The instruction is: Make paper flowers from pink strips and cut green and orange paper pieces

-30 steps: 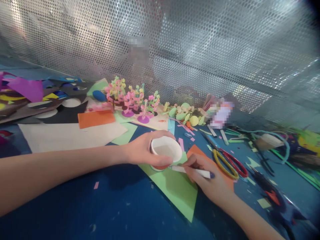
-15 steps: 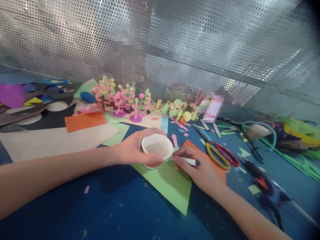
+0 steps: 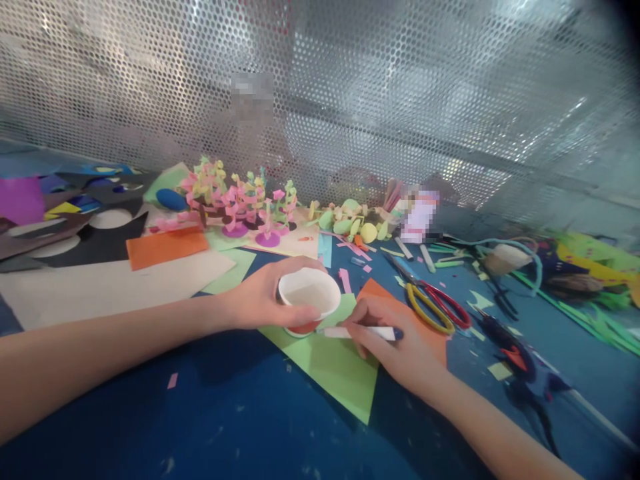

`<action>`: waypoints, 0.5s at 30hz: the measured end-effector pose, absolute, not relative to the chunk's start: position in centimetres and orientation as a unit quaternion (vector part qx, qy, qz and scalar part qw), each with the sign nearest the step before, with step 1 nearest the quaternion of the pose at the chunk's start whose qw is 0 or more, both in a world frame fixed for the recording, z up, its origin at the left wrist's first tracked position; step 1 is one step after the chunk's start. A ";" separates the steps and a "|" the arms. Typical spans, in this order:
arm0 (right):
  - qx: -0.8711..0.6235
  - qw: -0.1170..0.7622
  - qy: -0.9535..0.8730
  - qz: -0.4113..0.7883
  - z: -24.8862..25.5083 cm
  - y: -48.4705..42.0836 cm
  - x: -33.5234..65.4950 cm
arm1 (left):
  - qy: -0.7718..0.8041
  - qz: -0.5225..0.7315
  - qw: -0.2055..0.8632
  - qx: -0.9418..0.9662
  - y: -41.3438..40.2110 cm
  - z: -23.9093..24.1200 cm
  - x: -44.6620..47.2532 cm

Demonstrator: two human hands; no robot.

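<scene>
My left hand (image 3: 267,293) is wrapped round a paper cup (image 3: 310,293), white inside, its rim tilted toward me and a red patch low on its outer wall. In my right hand (image 3: 385,327) is a white marker (image 3: 373,332) with a dark blue end. The marker's other end points left at the cup's lower side; whether it touches I cannot tell. Under the cup lies a sheet of green paper (image 3: 340,377). An orange sheet (image 3: 425,333) is partly hidden behind my right hand.
Scissors with red and yellow handles (image 3: 435,307) and a glue gun (image 3: 520,360) lie to the right. Paper flowers (image 3: 250,200) stand at the back, before a perforated metal panel (image 3: 320,100). Dark and white paper sheets (image 3: 115,287) spread over the left of the blue table (image 3: 210,427).
My right hand has drawn the marker down and away from near the cup's rim, to its lower side. The left hand keeps its hold on the cup. The view has shifted slightly.
</scene>
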State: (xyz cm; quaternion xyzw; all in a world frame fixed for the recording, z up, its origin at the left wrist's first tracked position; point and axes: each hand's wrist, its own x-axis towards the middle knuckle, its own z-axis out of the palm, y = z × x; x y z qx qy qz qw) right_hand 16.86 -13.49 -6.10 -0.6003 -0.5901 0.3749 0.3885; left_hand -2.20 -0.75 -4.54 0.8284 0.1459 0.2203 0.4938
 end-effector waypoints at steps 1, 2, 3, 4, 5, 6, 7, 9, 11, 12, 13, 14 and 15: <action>-0.602 0.384 -0.588 0.380 -6.0 -13.6 16.7 | 0.145 0.222 0.491 0.830 -0.7 -4.6 -2.2; -0.603 0.381 -0.587 0.384 -6.0 -13.6 16.6 | 0.143 0.224 0.488 0.831 -0.7 -4.7 -2.2; -0.604 0.380 -0.584 0.386 -6.0 -13.6 16.6 | 0.140 0.225 0.483 0.834 -0.6 -4.8 -2.2; -0.607 0.382 -0.580 0.386 -6.0 -13.6 16.6 | 0.137 0.226 0.477 0.838 -0.5 -4.9 -2.2; -0.609 0.387 -0.573 0.389 -6.0 -13.5 16.6 | 0.132 0.227 0.469 0.843 -0.4 -5.0 -2.2; -0.609 0.399 -0.562 0.392 -6.0 -13.3 16.7 | 0.128 0.229 0.460 0.848 -0.4 -5.0 -2.3; -0.607 0.417 -0.547 0.397 -6.0 -13.2 16.9 | 0.128 0.232 0.447 0.854 -0.3 -5.0 -2.3; -0.595 0.470 -0.507 0.410 -5.8 -12.6 17.4 | 0.130 0.245 0.407 0.870 -0.3 -4.9 -2.3; -0.581 0.512 -0.473 0.420 -5.3 -11.8 17.9 | 0.127 0.261 0.355 0.889 -0.2 -4.8 -2.4; -0.578 0.522 -0.461 0.426 -5.0 -11.3 18.1 | 0.123 0.267 0.332 0.896 -0.2 -4.8 -2.4; -0.575 0.524 -0.455 0.433 -4.7 -10.7 18.3 | 0.119 0.272 0.315 0.901 -0.1 -4.9 -2.4; -0.573 0.521 -0.453 0.443 -4.4 -10.0 18.3 | 0.117 0.279 0.302 0.904 -0.1 -4.9 -2.4; -0.569 0.518 -0.452 0.452 -4.1 -9.2 18.3 | 0.119 0.284 0.294 0.905 -0.1 -5.0 -2.5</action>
